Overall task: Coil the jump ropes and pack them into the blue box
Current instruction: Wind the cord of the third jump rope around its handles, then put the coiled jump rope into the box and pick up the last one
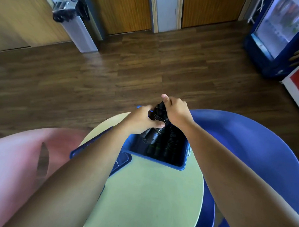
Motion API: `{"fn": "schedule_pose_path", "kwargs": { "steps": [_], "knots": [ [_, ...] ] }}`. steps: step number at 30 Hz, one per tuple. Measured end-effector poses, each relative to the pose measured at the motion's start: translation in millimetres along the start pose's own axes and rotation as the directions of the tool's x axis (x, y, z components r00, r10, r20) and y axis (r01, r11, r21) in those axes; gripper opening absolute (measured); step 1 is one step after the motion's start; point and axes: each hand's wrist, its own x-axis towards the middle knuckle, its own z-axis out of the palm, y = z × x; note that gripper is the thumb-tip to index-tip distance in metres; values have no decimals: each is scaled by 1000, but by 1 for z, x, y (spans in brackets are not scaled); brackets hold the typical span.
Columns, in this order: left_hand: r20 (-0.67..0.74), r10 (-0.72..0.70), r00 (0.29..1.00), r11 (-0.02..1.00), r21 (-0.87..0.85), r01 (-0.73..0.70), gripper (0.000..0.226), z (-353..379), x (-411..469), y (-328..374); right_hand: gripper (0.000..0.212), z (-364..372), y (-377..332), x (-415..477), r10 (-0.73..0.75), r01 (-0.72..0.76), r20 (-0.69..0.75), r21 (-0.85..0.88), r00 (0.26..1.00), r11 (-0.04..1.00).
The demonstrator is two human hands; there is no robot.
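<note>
Jump rope (pixel 160 112) coil gripped by left hand (pixel 140 120), right hand (pixel 177 112) over blue box (pixel 153 159) far rim; floor (pixel 147 70) beyond.

- The jump rope (pixel 160 113) that's up in the air is a black bundle, thin cord wrapped tight around the dark handles. It's gripped from both sides by the left hand (pixel 141 120) and right hand (pixel 177 112), right over the far end of the box.
- The blue box (pixel 153 159) is open, a rectangular plastic tub sitting on the pale round table (pixel 142 190).
- More coiled ropes (pixel 161 143) are already in the box, black and lying side by side lengthwise.
</note>
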Motion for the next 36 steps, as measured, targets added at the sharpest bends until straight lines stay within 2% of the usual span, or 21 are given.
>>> {"fn": "schedule_pose_path", "kwargs": {
  "steps": [3,6,9,12,14,20,27,36],
  "knots": [
    [-66,-72,995,997,7,73,34,11,5,-11,55,4,10,-2,2,-2,-1,-60,1000,998],
    [-135,-219,966,975,3,222,61,20,12,-26,45,7,28,-6,-50,41,-79,-106,996,994],
    [-148,-332,932,932,99,348,77,30,17,-36,36,18,55,-15,-114,72,-137,-280,984,957],
    [-156,-407,900,885,177,431,93,42,20,-39,43,31,80,-27,-90,29,-126,-420,988,907],
    [-188,-445,876,857,195,477,95,51,21,-42,47,37,91,-36,-95,44,-90,-457,991,888],
    [-299,-382,874,832,299,466,59,78,19,-50,46,50,102,-45,-131,72,-143,-356,981,932],
    [-350,-265,899,758,500,419,48,88,16,-58,39,56,107,-46,-152,76,-203,-341,967,937],
    [-339,-268,902,771,487,412,31,96,27,-66,35,57,106,-47,-156,72,-222,-344,963,936]
  ]
}}
